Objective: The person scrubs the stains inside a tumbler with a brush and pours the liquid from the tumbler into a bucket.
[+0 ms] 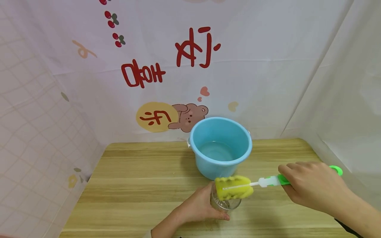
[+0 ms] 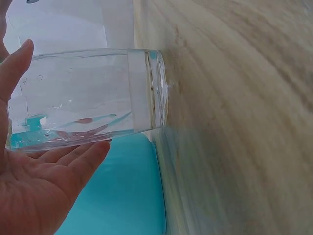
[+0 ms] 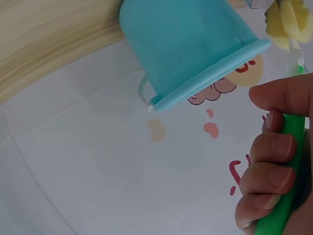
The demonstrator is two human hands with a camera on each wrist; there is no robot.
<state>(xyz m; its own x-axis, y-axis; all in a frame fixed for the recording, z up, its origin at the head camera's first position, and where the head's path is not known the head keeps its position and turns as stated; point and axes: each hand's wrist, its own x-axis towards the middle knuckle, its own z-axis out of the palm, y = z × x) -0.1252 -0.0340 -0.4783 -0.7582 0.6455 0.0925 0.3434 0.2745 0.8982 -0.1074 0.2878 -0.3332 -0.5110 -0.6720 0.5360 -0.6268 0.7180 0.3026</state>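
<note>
In the head view my left hand (image 1: 197,205) grips a clear drinking glass (image 1: 233,204), its thumb on the near side. The left wrist view shows the glass (image 2: 83,93) with its thick base on or very near the wooden tabletop. My right hand (image 1: 315,186) holds the green handle of a bottle brush (image 1: 269,181). The brush's yellow sponge head (image 1: 235,187) lies level over the mouth of the glass and hides part of the rim. Seen from the right wrist, the fingers curl round the green handle (image 3: 281,210).
A light blue bucket (image 1: 212,167) with water in it stands behind the glass, near the back of the wooden table (image 1: 134,185). White printed cloth (image 1: 256,82) hangs behind the table and along both sides.
</note>
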